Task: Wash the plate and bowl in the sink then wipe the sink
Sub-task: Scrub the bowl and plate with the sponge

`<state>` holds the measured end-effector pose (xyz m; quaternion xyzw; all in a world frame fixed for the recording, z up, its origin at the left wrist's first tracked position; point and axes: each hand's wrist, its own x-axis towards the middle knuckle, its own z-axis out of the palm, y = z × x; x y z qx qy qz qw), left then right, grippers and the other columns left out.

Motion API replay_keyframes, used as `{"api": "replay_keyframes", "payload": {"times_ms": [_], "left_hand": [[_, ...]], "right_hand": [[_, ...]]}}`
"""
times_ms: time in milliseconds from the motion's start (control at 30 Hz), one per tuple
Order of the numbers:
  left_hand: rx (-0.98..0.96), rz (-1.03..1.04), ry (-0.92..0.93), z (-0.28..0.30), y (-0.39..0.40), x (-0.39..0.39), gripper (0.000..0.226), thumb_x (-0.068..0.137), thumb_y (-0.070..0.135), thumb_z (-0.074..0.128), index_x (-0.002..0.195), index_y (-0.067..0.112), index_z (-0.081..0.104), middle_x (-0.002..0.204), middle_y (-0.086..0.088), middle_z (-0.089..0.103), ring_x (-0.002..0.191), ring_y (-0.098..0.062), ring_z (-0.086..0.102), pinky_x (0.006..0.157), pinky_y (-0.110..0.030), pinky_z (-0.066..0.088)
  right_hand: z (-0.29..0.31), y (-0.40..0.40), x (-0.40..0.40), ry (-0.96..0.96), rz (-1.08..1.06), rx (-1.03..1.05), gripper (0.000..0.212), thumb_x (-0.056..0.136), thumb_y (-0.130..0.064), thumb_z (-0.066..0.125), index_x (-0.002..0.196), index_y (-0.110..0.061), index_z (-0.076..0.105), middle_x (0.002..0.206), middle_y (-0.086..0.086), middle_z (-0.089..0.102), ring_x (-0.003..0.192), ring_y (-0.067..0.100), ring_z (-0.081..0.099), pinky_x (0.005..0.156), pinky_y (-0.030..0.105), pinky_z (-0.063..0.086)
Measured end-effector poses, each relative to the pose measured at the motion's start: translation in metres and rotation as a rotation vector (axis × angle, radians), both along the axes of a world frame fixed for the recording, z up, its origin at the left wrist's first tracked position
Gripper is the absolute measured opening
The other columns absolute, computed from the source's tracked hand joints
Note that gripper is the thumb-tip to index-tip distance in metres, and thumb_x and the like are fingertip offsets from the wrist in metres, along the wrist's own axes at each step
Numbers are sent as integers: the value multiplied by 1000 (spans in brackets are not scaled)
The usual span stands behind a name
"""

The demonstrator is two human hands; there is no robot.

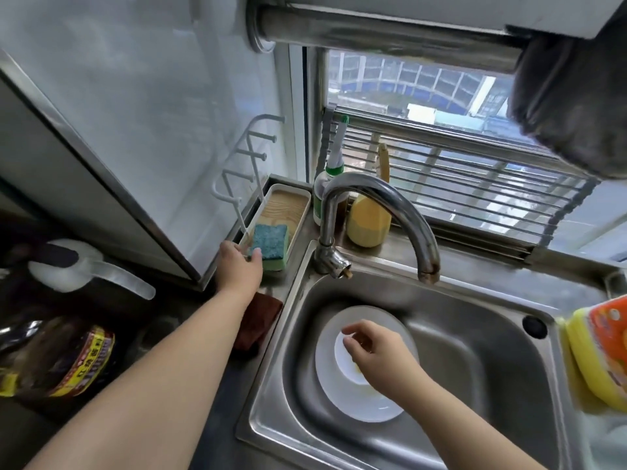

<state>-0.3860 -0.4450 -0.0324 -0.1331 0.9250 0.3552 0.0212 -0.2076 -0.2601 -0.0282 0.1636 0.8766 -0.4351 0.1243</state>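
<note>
A white plate (342, 398) lies in the steel sink (475, 351), and a small white bowl (342, 354) stands on it. My right hand (373, 351) hovers over the bowl with loosely curled fingers and hides part of it; whether it touches the bowl I cannot tell. At the sink's back left, a blue-and-green sponge (271, 244) sits at the near end of a white tray (298, 198). My left hand (239, 264) reaches there, its thumb on the sponge's near edge and its fingers by the tray's left side.
The curved tap (376, 198) arches over the sink. A yellow bottle (368, 222) and a green-capped bottle (330, 178) stand behind it. A dark red cloth (258, 320) lies left of the sink, under my forearm. A yellow detergent pack (600, 351) sits at the right.
</note>
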Motion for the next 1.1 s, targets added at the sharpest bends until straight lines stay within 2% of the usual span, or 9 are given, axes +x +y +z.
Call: {"api": "replay_keyframes", "payload": {"times_ms": [133, 267, 400, 467, 600, 733, 867, 967, 1100], "left_hand": [[547, 389, -275, -3, 14, -15, 43, 87, 22, 66, 120, -2, 52, 122, -20, 58, 98, -32, 60, 79, -39, 52], [878, 507, -257, 4, 23, -11, 37, 89, 2, 59, 125, 1, 49, 124, -16, 55, 108, -29, 59, 78, -37, 52], [1067, 470, -233, 25, 35, 42, 9, 88, -4, 55, 95, 1, 57, 99, -13, 58, 79, -19, 61, 69, -31, 55], [1122, 416, -267, 25, 42, 78, 13, 88, -7, 54, 85, 6, 56, 85, -11, 61, 64, -15, 63, 57, -25, 55], [995, 193, -359, 3, 62, 143, 26, 84, -3, 63, 108, 6, 59, 93, -12, 68, 83, -23, 68, 72, -33, 56], [868, -80, -463, -12, 89, 199, 30, 81, -2, 67, 103, 16, 55, 99, -9, 66, 91, -20, 64, 80, -28, 52], [745, -277, -598, -27, 112, 224, 37, 74, 1, 74, 97, 21, 53, 92, -3, 64, 87, -17, 64, 81, -29, 52], [750, -410, -798, -38, 119, 221, 39, 71, 2, 74, 104, 15, 57, 92, -2, 65, 86, -15, 62, 79, -26, 51], [432, -216, -676, -73, 116, 189, 18, 82, 4, 57, 94, 17, 54, 97, -11, 62, 84, -27, 59, 74, -30, 47]], "right_hand": [[3, 3, 9, 15, -7, -14, 13, 91, -30, 57, 103, -28, 63, 87, -7, 65, 79, 9, 61, 76, 22, 49], [8, 12, 22, -4, -49, -54, 10, 91, -28, 58, 99, -29, 64, 85, -6, 67, 79, 8, 63, 76, 23, 51], [17, 11, 23, 50, -82, -48, 16, 92, -25, 58, 107, -26, 64, 84, -8, 65, 79, 7, 61, 75, 19, 49], [25, 6, 17, 112, -116, -45, 26, 92, -24, 57, 118, -24, 59, 88, -9, 62, 80, 4, 58, 73, 14, 44], [28, 3, 7, 93, -205, -106, 57, 91, -36, 57, 142, -26, 33, 125, -2, 52, 105, 13, 57, 91, 29, 47], [10, 17, 22, -111, -342, -192, 83, 84, -48, 63, 149, -24, 18, 144, 5, 40, 128, 21, 44, 104, 35, 39], [-19, 37, 55, -242, -504, -263, 99, 67, -42, 75, 148, -24, 21, 136, 5, 48, 117, 24, 54, 95, 42, 49], [-33, 53, 72, -289, -625, -297, 87, 72, -29, 72, 145, -18, 25, 116, 2, 51, 101, 22, 58, 82, 36, 53], [-43, 68, 79, -297, -621, -252, 73, 75, -27, 73, 137, -14, 38, 113, 0, 55, 95, 18, 57, 74, 28, 50]]}}
